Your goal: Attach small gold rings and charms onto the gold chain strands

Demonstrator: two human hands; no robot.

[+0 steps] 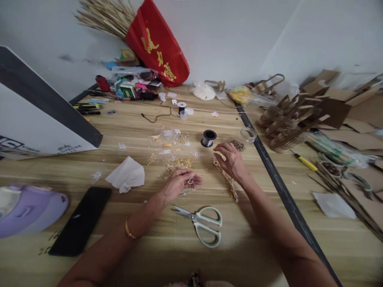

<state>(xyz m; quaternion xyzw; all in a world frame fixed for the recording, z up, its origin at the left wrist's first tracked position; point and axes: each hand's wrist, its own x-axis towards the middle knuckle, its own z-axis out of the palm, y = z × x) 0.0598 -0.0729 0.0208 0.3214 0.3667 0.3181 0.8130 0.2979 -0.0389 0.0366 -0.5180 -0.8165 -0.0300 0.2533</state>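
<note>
My left hand (pixel 180 182) rests palm up on the wooden table (pixel 143 131), with a small silvery ring piece in its fingers. My right hand (pixel 229 160) lies further right, its fingertips pinching something tiny beside a pile of brown beads (pixel 238 145). A long gold beaded strand (pixel 228 180) runs under my right wrist. Scattered gold findings (pixel 176 162) lie just beyond my left hand. Scissors with pale green handles (pixel 202 224) lie shut in front of my arms. A spool of thread (pixel 208 138) stands behind my right hand.
A black phone (pixel 81 220) and white tissue (pixel 127 175) lie at the left. A purple cap (pixel 30 209) sits at the far left, a white box (pixel 32 119) behind it. A glass cup (pixel 248 134), wooden baskets (pixel 284 123) and a red bag (pixel 155 46) are beyond.
</note>
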